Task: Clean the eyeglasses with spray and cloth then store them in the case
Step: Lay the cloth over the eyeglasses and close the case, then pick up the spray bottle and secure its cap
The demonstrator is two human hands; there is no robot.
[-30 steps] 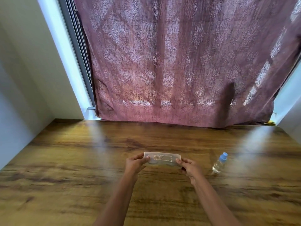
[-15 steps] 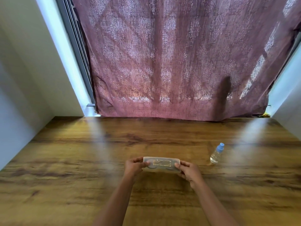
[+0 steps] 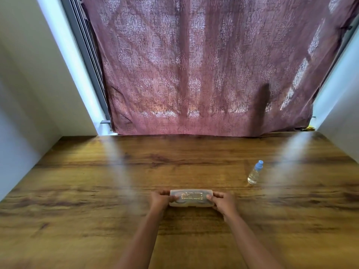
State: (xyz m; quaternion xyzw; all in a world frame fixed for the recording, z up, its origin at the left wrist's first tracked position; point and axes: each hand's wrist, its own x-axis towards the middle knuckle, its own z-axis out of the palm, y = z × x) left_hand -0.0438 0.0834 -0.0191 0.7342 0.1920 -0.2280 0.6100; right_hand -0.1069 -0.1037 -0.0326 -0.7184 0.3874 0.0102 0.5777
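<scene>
Translucent, oblong plastic case (image 3: 191, 198) lies crosswise at the near middle of the brown wood-grain table (image 3: 97, 191), lid apparently closed. Left hand (image 3: 160, 199) grasps its left end and right hand (image 3: 223, 202) its right end, fingers curled over the top edge. Two dim oval shapes show through the lid, possibly the eyeglasses; too blurred to confirm. Small clear spray bottle with a blue cap (image 3: 254, 173) stands well apart, beyond and to the right. No cloth in view.

Step, judged: handling the case, either opening it or pressing it closed; cannot tell which. If opening, the next move calls for thumbs prying the lid while the fingers steady the base.
</scene>
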